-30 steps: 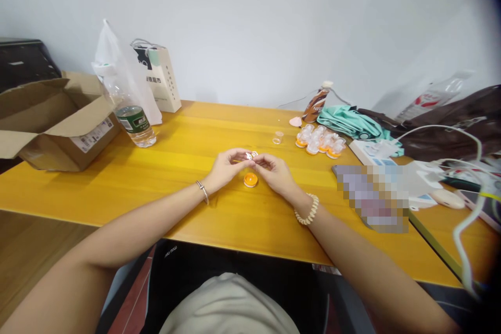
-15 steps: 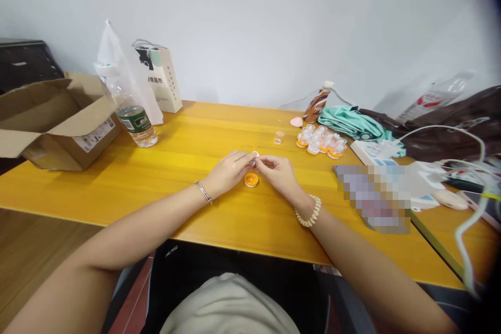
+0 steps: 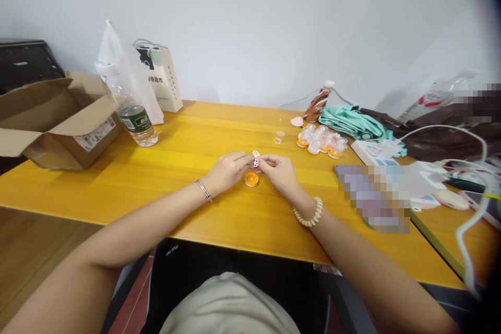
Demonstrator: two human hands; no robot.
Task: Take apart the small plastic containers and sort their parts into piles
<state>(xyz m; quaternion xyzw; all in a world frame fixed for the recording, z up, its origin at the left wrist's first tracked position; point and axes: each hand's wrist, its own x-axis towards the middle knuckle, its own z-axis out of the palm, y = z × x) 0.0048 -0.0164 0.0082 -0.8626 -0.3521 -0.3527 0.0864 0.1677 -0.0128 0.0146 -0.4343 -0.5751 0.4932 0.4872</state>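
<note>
Between the fingertips of both hands is a small white piece with dark markings (image 3: 255,155), too small to name more closely. My left hand (image 3: 230,171) pinches it from the left, with the silver bangle at that wrist. My right hand (image 3: 277,171) grips it from the right, thumb and forefinger together. Just below the fingertips, a round orange base (image 3: 251,179) with a hollow top lies on the table. Farther back stands a small clear plastic cup (image 3: 279,138). To its right several clear capsules with orange bases (image 3: 321,141) are grouped close together.
On the left are an open cardboard box (image 3: 78,141), a water bottle (image 3: 135,122) and a paper bag (image 3: 166,81). A brown drink bottle (image 3: 318,102), a teal cloth (image 3: 346,121), a phone (image 3: 370,198) and white cables (image 3: 465,224) lie at the right.
More of the white piece now shows above and between my fingertips, its dark markings facing me. Both hands stay in nearly the same place; the orange base has not moved.
</note>
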